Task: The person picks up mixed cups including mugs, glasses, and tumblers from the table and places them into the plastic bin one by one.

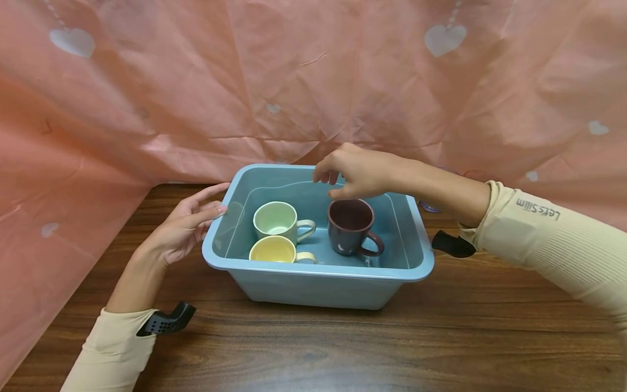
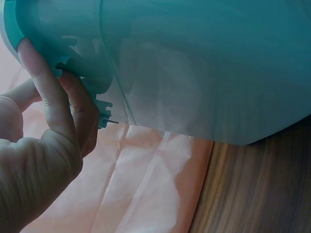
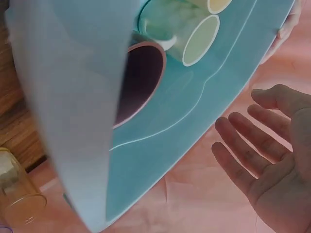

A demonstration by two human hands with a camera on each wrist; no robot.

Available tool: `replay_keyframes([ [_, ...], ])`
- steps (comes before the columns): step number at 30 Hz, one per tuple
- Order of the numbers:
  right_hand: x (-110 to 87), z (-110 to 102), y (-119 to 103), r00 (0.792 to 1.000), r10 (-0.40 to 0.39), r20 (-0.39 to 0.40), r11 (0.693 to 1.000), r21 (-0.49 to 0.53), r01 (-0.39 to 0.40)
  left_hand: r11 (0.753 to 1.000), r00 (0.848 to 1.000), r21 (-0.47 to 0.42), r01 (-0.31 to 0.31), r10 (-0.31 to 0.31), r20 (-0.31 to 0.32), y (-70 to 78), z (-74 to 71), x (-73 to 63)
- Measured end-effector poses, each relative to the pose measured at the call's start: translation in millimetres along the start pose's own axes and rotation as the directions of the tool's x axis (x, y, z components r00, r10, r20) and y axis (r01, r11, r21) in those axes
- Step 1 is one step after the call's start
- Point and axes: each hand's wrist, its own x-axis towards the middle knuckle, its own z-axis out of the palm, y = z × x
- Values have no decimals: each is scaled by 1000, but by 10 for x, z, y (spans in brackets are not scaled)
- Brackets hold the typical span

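A light blue plastic basin (image 1: 313,288) stands on the wooden table with three mugs in it. At its left lie a pale green mug (image 1: 275,218) and, nearer the front, a yellow mug (image 1: 272,249) partly hidden by the rim. A dark purple-brown mug (image 1: 343,237) stands right of centre, handle to the right. My left hand (image 1: 188,220) holds the basin's left rim, thumb on top and fingers beneath, as the left wrist view also shows. Over the basin's back right part, above the dark mug, my right hand (image 1: 357,171) hovers with loosely bent fingers, holding nothing.
Behind the basin's right end, clear glasses with coloured rims are mostly hidden; an amber glass (image 3: 22,194) shows in the right wrist view. A pink sheet with white hearts (image 1: 313,81) hangs behind and at the left. The brown wooden table (image 1: 313,348) extends in front.
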Motion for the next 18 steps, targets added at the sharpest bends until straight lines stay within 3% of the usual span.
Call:
replay_keyframes([
  [9, -84, -49, 124, 998, 41, 48, 982, -186, -32, 1000, 1000, -17, 2, -2, 1, -2, 5, 9],
  [18, -191, -72, 265, 999, 50, 20, 971, -233, -44, 1000, 1000, -10, 6, -7, -4, -6, -2, -4],
])
